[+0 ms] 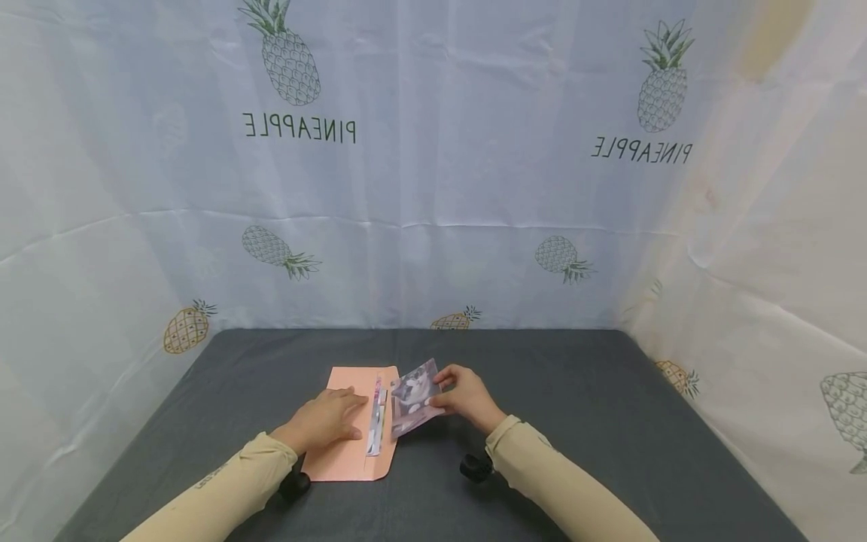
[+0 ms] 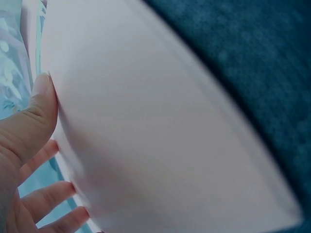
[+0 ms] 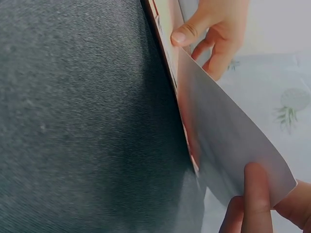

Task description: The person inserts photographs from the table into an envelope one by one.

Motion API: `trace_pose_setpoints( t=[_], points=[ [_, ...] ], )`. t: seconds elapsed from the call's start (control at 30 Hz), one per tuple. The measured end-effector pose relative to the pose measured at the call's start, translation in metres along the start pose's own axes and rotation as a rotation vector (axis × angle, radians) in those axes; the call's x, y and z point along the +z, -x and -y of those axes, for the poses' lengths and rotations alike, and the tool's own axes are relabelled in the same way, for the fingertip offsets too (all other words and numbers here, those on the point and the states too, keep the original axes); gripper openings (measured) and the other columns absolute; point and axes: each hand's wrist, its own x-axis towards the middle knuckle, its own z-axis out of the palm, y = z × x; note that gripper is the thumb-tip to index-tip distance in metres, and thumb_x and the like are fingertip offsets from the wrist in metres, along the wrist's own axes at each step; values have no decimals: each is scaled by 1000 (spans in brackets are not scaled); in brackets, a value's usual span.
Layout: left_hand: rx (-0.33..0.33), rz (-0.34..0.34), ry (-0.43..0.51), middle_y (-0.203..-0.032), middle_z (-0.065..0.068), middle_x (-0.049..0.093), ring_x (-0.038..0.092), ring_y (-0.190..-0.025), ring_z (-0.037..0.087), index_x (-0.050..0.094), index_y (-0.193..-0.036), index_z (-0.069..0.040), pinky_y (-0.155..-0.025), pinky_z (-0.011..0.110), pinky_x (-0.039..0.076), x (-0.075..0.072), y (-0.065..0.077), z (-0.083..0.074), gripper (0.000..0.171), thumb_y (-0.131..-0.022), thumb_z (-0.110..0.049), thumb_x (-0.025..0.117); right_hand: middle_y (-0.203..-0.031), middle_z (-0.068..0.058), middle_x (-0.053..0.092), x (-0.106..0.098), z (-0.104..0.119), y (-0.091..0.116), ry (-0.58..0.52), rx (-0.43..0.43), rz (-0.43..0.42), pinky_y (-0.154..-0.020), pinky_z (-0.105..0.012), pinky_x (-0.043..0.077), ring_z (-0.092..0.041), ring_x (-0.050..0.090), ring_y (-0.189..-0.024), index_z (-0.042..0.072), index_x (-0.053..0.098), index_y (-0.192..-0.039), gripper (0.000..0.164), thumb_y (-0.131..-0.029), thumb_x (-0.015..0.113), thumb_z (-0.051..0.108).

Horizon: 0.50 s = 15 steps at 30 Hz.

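A pink paper envelope (image 1: 345, 465) lies on the dark table, with printed cards (image 1: 375, 433) showing along its opening. My left hand (image 1: 323, 420) rests on it with the fingers spread; in the left wrist view, its thumb and fingertips touch the edge of the pink paper (image 2: 160, 111). My right hand (image 1: 469, 397) pinches the right edge of a printed photo (image 1: 415, 397) between thumb and fingers. Tilted up off the table, the photo has its left edge by the envelope's right side. Its plain grey back (image 3: 228, 131) faces the right wrist camera.
Dark grey cloth covers the table (image 1: 555, 406). A pale curtain (image 1: 433, 165) printed with pineapples hangs behind it and along both sides. A black wrist device (image 1: 476, 467) sits under the right wrist, and another (image 1: 294, 485) under the left.
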Motion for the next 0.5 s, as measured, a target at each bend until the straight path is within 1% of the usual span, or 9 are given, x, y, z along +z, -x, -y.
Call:
trace_pose_setpoints(
  t=[0.23,0.5],
  points=[
    [-8,7,-2,-145,18,48,42,-133,42,59,-134,-13,-101,59,40,1,-1,-1,66,-77,-39,78,-95,-14,59,2,13,-1,41,2,-1,-59,-29,58,-14,62,-62,-1,64,-104,33,-74,78,-3],
    [-13,13,-1,-145,18,48,43,-133,42,59,-134,-13,-101,61,40,1,0,0,66,-76,-39,78,-93,-14,60,4,19,-2,83,-6,6,-57,-29,58,-13,61,-59,-4,64,-103,33,-73,78,-4]
  ],
)
